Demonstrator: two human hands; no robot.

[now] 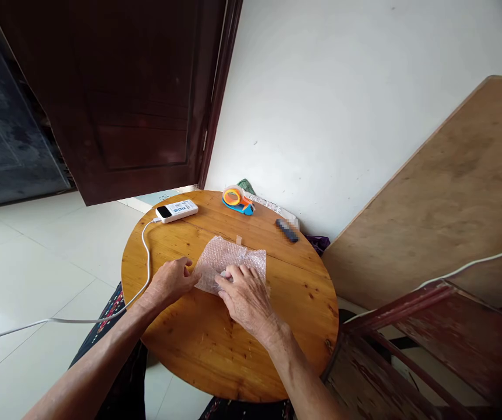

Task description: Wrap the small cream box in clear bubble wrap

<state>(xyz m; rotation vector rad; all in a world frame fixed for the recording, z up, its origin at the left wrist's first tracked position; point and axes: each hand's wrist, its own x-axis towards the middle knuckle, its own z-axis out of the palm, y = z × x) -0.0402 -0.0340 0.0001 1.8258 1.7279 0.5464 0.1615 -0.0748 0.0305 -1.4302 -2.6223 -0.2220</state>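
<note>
A sheet of clear bubble wrap (220, 252) lies on the round wooden table (216, 356), its surface partly crumpled. My right hand (246, 294) presses down on its near middle, fingers bent and closed on the film. Something pale and clear shows by those fingertips; whether it is a fold of wrap or a separate object, I cannot tell. At the wrap's left edge is my left hand (170, 283), its thumb reaching the film and a gap between thumb and curved fingers. Beyond the wrap's far edge a small piece of tape (239, 240) sticks up.
A white device (176, 210) with a dark screen stands at the back left, its white cable (148, 256) running past my left arm. An orange and blue tape dispenser (237, 200) and a blurred dark object (286, 230) lie near the wall. A wooden board (443, 192) leans at right.
</note>
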